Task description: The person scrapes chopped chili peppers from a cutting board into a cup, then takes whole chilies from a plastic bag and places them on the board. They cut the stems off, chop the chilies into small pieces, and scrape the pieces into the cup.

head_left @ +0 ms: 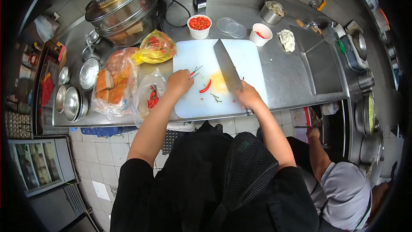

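On the white cutting board [193, 103], my left hand [180, 82] is closed around red chillies [192, 74], whose green stems stick out past the fingers. My right hand [249, 95] grips a large kitchen knife [227, 66] by its handle, the blade lying over the board and pointing away from me. Between the hands lies one loose red chilli [206, 87], with cut green stems [216, 98] nearer to me. A clear plastic bag [143, 96] of red chillies sits left of the board. A paper cup [200, 26] of chopped chilli stands behind it.
A second cup [260, 35] with some red pieces stands behind the board, beside clear lids [231, 27]. Bagged bread-like blocks [113, 86], a yellow bag [156, 46] and metal bowls [73, 103] crowd the left. A sink [322, 71] is at right; a co-worker [345, 193] crouches below.
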A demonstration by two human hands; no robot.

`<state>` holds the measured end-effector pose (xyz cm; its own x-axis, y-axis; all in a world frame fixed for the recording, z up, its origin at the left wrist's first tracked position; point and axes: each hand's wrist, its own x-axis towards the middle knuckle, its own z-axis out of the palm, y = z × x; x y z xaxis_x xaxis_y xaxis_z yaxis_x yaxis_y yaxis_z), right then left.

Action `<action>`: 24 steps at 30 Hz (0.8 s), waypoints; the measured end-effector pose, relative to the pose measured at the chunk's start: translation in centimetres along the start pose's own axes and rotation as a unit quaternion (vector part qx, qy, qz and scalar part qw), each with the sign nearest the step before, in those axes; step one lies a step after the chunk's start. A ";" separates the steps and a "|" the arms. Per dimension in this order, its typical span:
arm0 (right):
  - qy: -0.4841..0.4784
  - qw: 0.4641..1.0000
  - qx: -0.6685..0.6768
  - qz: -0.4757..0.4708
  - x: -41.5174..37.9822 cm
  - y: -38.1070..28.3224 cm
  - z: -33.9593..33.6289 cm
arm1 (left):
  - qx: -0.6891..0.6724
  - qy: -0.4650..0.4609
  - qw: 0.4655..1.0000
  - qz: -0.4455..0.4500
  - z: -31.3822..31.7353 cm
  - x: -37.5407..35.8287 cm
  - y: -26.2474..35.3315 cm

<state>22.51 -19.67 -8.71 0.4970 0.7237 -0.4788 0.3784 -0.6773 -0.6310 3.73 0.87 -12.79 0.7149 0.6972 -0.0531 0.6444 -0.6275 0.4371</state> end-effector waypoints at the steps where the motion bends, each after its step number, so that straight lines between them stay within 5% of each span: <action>1: 0.001 1.000 -0.006 -0.003 0.1 0.1 0.1 | -0.028 -0.042 0.998 -0.034 -0.7 0.1 0.4; 7: 0.011 1.000 -0.001 -0.003 -0.3 -0.1 0.2 | -0.328 -0.010 0.945 -0.003 0.0 -0.5 0.5; 11: 0.007 1.000 0.009 0.005 -0.4 -0.2 -0.1 | -0.294 0.001 0.956 0.027 2.7 -2.7 0.3; 13: 0.000 1.000 0.003 0.012 -0.3 -0.2 0.0 | -0.125 0.089 0.974 0.164 3.3 -3.5 0.0; 17: -0.002 1.000 -0.001 0.017 -0.4 -0.6 -0.2 | -0.078 0.161 0.967 0.180 3.5 -4.3 1.2; 24: 0.002 1.000 -0.007 0.012 -0.8 -0.9 -0.3 | -0.031 0.113 0.983 0.143 3.0 -4.1 1.6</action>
<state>22.02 -19.65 -7.59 0.5088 0.7072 -0.4910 0.3773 -0.6957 -0.6112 2.61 -4.03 -14.55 0.7814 0.5588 0.2778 0.4025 -0.7914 0.4600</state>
